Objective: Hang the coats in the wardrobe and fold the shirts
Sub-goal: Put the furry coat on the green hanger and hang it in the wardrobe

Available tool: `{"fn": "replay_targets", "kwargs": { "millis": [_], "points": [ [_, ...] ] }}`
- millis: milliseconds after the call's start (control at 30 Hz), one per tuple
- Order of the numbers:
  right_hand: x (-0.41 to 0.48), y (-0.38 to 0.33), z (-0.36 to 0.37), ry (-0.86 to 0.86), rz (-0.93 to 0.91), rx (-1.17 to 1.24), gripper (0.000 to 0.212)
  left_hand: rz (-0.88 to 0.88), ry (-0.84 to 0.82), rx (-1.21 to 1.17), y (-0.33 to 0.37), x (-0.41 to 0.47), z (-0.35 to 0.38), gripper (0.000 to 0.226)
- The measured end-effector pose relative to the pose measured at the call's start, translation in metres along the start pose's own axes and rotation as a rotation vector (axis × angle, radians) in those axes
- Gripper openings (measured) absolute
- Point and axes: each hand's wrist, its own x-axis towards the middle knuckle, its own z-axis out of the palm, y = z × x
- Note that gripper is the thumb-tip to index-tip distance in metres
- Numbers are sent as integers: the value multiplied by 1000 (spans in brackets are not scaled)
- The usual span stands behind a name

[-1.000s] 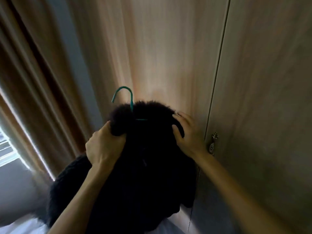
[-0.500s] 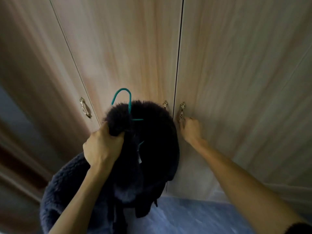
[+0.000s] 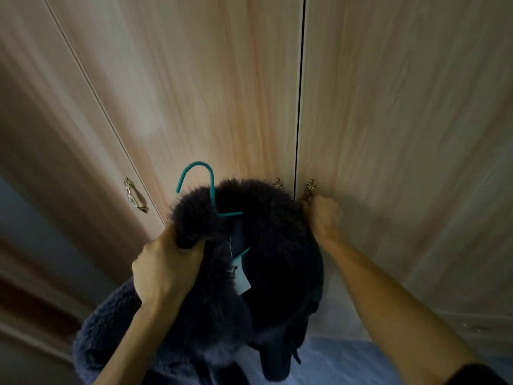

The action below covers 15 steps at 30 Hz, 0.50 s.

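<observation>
Right now the coat (image 3: 263, 245) hangs on a teal hanger (image 3: 211, 184) in front of the wardrobe (image 3: 194, 93). Its dark fur collar is uppermost and the fleecy body drops toward the bluish floor (image 3: 333, 357). Your left hand (image 3: 163, 268) grips the collar at its left end, fingers curled into the fur, and carries the whole coat before the middle door. The hanger's hook stands free above the collar, and a pale tag (image 3: 241, 279) dangles inside the neck. Your right hand (image 3: 324, 218) is clenched round the brass handle (image 3: 311, 187) at the right door's left edge, with only the handle's top showing above your knuckles. A thin dark gap runs between that door and the middle one. A second handle (image 3: 278, 182) peeks over the collar just across the gap, and a third handle (image 3: 136, 200) sits on the left door, near its right edge.
</observation>
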Motion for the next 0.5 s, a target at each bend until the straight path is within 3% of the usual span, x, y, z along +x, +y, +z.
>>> {"fn": "replay_targets", "kwargs": {
  "millis": [400,500],
  "points": [
    [-109,14,-29,-26,141,115,30,138,-42,44,-42,-30,-56,31],
    [-158,33,-47,-170,191,291,53,162,-68,49,-54,-48,-72,32]
  ]
}}
